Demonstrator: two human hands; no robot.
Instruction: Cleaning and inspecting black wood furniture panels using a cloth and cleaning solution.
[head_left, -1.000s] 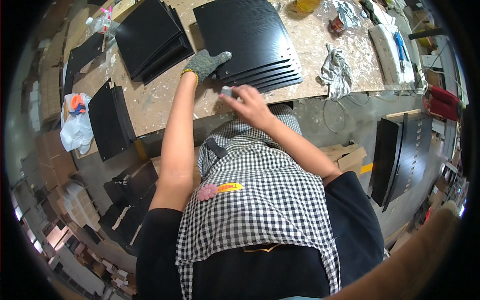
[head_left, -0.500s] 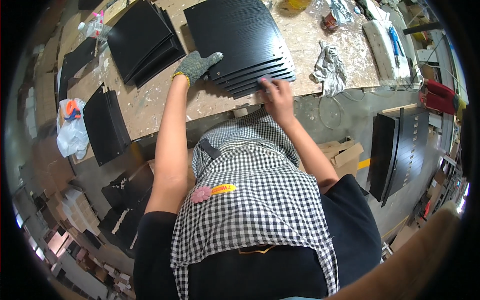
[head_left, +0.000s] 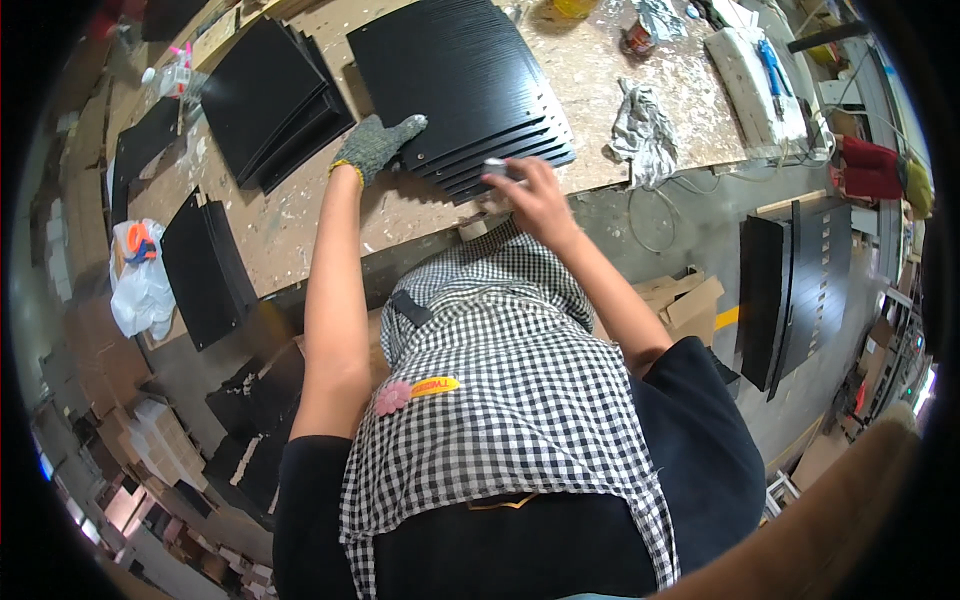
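Observation:
A fanned stack of black panels (head_left: 450, 80), with small holes near the corners, lies on the workbench, its front edges stepped like stairs. My left hand (head_left: 368, 148), in a grey knit glove with a yellow cuff, is at the stack's left edge. Its thumb lies over the top panel while the other fingers are bent at the side, partly hidden. My bare right hand (head_left: 540, 203) pinches a small whitish object (head_left: 494, 167) beside the stepped front edges. What kind of object it is I cannot make out.
More black panels (head_left: 265, 95) lie to the left, with another pile (head_left: 205, 260) at the bench's left edge. A crumpled rag (head_left: 643, 130) and a blue-handled tool (head_left: 772, 75) are on the right. Dark panels (head_left: 790, 290) stand on the floor beyond the workbench (head_left: 310, 235).
My right hand has moved left along the stepped front edges with the small object. My left hand keeps its place at the stack's left edge. The whole view has shifted slightly.

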